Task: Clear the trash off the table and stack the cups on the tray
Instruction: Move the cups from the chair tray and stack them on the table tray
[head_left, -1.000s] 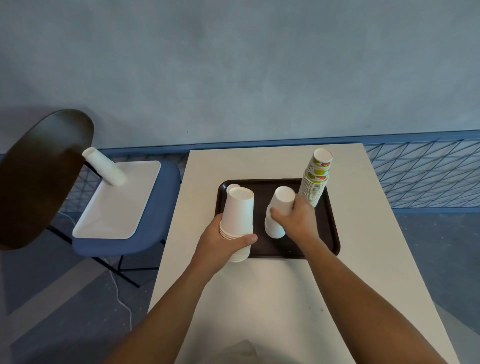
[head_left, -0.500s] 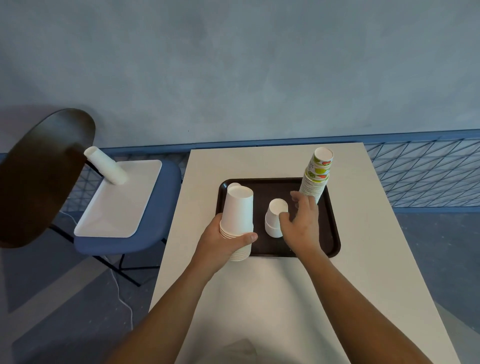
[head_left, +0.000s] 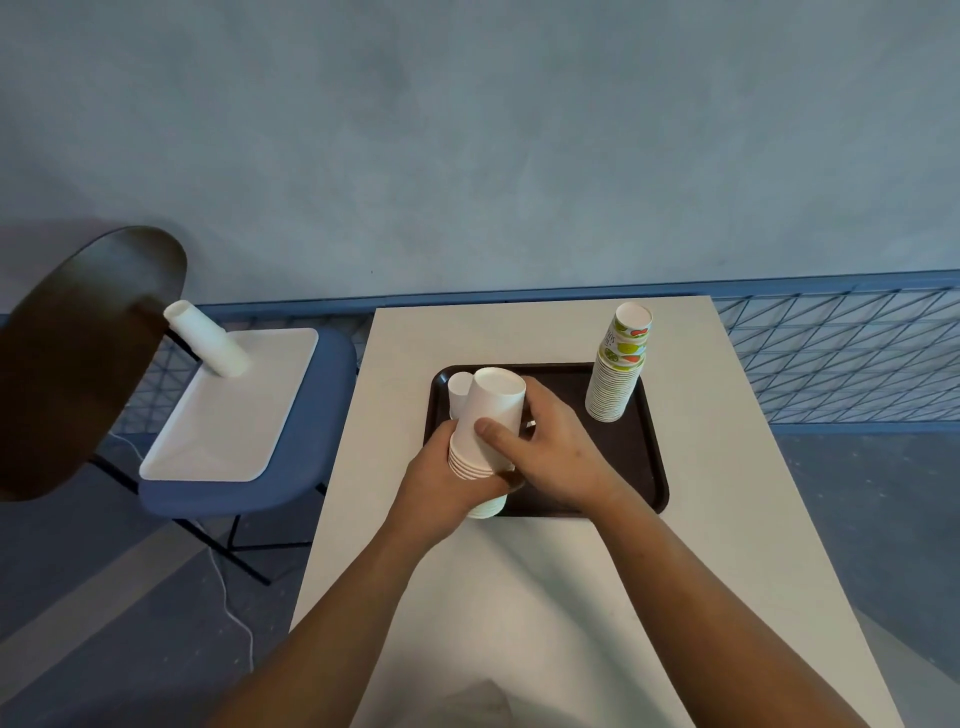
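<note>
Setting: A grey-blue wall (head_left: 467, 156) behind a pale table (head_left: 545, 597), seen from above.
Cups: A white cup stack (head_left: 493, 405), bottoms up and leaning left, stands at the near left corner of the dark tray (head_left: 644, 457). Whether its foot rests on the tray's rim or hangs clear cannot be told.
Hands: The left hand (head_left: 441, 483) wraps the stack low down. The right hand (head_left: 556, 447) clasps it higher, thumb across the front.
Tray: A lone small cup (head_left: 459, 388) sits just behind the stack. A tall printed cup stack (head_left: 618, 369) stands at the far right corner.
Risk: Set down on the rim, the leaning stack would likely topple onto the table. A hard squeeze could crush the paper walls and jam the cups. A wide right elbow might fell the printed stack.
Nearby: A blue chair (head_left: 311, 467) holds a white tray (head_left: 234, 426) with more cups (head_left: 208, 340).
</note>
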